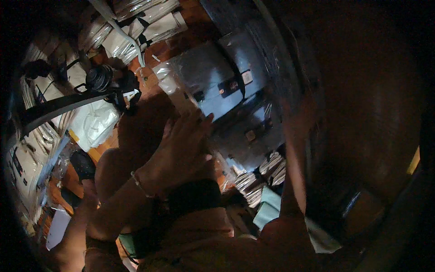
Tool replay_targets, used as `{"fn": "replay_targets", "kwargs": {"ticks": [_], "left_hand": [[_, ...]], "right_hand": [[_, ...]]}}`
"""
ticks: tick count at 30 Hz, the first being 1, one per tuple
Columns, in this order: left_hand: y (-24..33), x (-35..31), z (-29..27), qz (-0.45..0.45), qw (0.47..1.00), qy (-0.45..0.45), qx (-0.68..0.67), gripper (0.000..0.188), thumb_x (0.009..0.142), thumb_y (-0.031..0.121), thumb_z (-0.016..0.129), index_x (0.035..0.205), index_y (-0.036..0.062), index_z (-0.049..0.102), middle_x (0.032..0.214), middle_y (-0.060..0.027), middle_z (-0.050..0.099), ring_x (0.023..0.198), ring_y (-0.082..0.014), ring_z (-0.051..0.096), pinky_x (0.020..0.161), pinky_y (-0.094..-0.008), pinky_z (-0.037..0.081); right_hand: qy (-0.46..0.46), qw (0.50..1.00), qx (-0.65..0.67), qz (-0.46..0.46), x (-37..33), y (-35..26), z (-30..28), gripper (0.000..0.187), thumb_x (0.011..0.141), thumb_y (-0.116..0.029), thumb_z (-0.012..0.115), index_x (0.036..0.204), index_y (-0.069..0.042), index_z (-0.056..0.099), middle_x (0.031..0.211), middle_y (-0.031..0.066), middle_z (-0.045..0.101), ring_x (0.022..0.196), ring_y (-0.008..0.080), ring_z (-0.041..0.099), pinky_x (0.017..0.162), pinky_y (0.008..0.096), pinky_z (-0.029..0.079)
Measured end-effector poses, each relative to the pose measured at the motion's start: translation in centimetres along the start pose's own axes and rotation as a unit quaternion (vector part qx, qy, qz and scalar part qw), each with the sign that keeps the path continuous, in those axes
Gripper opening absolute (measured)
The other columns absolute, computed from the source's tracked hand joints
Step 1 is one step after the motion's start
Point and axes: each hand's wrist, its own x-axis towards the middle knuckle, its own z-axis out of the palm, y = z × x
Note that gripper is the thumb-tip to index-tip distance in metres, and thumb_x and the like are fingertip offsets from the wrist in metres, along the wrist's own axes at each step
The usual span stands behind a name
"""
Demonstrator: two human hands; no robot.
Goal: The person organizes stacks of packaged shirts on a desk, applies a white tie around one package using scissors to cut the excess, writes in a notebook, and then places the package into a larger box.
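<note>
My left hand (183, 140), with a thin bracelet at its wrist, is stretched out with fingers apart. Its fingertips reach the near left edge of a flat, blue-grey folded garment (217, 105) in clear plastic, and I cannot tell whether they touch it. A dark hang tag (229, 88) and a small pale label (247, 77) lie on this garment. Just below it is a darker folded garment (244, 140). To the right of both, my right hand (299, 113) is raised, dim and smeared; its fingers and anything in them cannot be made out.
Stacks of bagged garments (165, 27) lie on the reddish-brown floor at the far left, with more along the left side (31, 167). A black round device (99, 79) on a curved band stands at left. Below right are a bagged pile (253, 188) and pale green cloth (268, 208).
</note>
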Motion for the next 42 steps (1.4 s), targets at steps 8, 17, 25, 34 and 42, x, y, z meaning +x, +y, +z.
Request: {"fn": "replay_targets", "kwargs": {"ticks": [8,17,25,34,42], "left_hand": [[-5.2,-6.7,2.0,0.058,0.991,-0.103,-0.063,0.056,0.082,0.033,0.055,0.127,0.0029,0.039,0.122,-0.0176,0.046,0.115,-0.0338,0.04,0.097,-0.0456,0.031],[-8.2,-6.2,2.1,0.121,0.986,0.002,0.113,0.051,0.082,0.039,0.053,0.116,0.0005,0.049,0.11,-0.0223,0.054,0.103,-0.0367,0.05,0.091,-0.043,0.037],[-7.2,-4.9,5.0,0.212,0.972,-0.078,0.072,0.045,0.082,0.045,0.049,0.101,0.0054,0.059,0.1,-0.0137,0.059,0.101,-0.0318,0.05,0.093,-0.0416,0.034],[-8.8,-5.6,5.7,0.136,0.984,-0.106,0.05,0.043,0.08,0.04,0.055,0.107,0.0064,0.057,0.106,-0.016,0.057,0.106,-0.0341,0.047,0.095,-0.0434,0.032],[-13.0,-4.1,6.6,0.154,0.966,-0.198,-0.054,0.031,0.088,0.027,0.048,0.113,0.009,0.054,0.117,-0.0109,0.052,0.109,-0.0283,0.046,0.096,-0.0388,0.033]], "right_hand": [[0.03,0.999,-0.03,0.03,0.6,0.3,0.6,0.075,0.077,-0.057,0.053,0.125,-0.002,0.04,0.123,0.0202,0.047,0.108,0.0376,0.048,0.087,0.0473,0.04],[0.164,0.967,0.176,0.087,-2.4,-3.4,-3.0,0.064,0.081,-0.038,0.057,0.127,0.001,0.037,0.126,0.0234,0.042,0.117,0.0393,0.037,0.099,0.0426,0.027],[-0.553,0.138,0.689,0.447,-23.6,-14.2,0.6,0.057,0.084,-0.046,0.052,0.122,-0.003,0.048,0.12,0.01,0.053,0.107,0.0201,0.051,0.094,0.0343,0.038],[-0.305,0.014,0.916,0.26,-23.4,-15.8,-2.3,0.063,0.089,-0.05,0.039,0.133,-0.006,0.033,0.132,0.0091,0.041,0.114,0.0208,0.045,0.097,0.0346,0.036],[-0.648,0.497,0.495,0.296,-26.5,-15.0,8.9,0.043,0.09,-0.043,0.041,0.11,-0.007,0.055,0.101,0.0084,0.058,0.087,0.0181,0.056,0.075,0.0309,0.044]]}}
